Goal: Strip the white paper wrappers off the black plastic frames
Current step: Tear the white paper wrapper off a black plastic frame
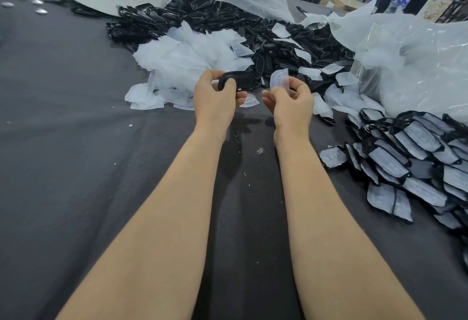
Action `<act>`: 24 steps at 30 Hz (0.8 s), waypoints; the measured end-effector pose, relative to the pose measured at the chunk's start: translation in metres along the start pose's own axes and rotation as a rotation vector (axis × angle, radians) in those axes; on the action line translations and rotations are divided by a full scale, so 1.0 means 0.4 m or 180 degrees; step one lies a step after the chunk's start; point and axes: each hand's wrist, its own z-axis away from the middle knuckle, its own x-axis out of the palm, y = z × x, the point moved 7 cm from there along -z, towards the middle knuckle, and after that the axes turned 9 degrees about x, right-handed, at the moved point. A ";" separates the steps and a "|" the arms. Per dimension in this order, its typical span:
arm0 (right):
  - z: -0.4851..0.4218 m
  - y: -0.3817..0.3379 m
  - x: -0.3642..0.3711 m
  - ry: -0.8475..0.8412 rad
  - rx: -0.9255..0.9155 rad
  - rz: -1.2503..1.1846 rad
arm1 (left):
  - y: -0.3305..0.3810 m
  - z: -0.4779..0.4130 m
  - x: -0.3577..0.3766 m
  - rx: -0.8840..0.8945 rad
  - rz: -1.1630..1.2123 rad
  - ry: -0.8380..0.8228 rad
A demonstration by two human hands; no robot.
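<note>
- The worktop is covered in a dark grey cloth (76,142). It stands in a big work room, with boxes and other tables far at the back.
- The left grip (215,94) is curled round a small black oval plastic frame (240,80). The thumb lies on top. The frame is held up above the cloth.
- The right grip (291,99) pinches a thin white paper wrapper (279,79) between thumb and fingers.
- The wrapper is just beside the frame, but the two do not touch.
- So I think the peel is done for this one, and the frame is bare. I cannot see its far side, so a bit of paper may be left there.
- The next move looks like two drops.
- The wrapper should go on the soft white heap of loose wrappers (184,58), just behind the hands.
- The frame should go on the big heap of bare black frames (202,15), behind the white heap.
- After that, a hand must pick a new one from the stack of black frames with white paper on them (417,162). That stack lies on the cloth near the right arm.
- Picking just one will take care, because they lie packed close and on top of each other.
- Lots of wrapped frames are left, so I think the job is far from over.
- Big clear plastic bags (417,66) sit behind that stack.
</note>
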 end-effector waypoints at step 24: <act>-0.005 0.017 -0.004 0.0127 0.0348 -0.0204 | -0.002 0.001 -0.001 -0.0005 -0.0016 -0.0028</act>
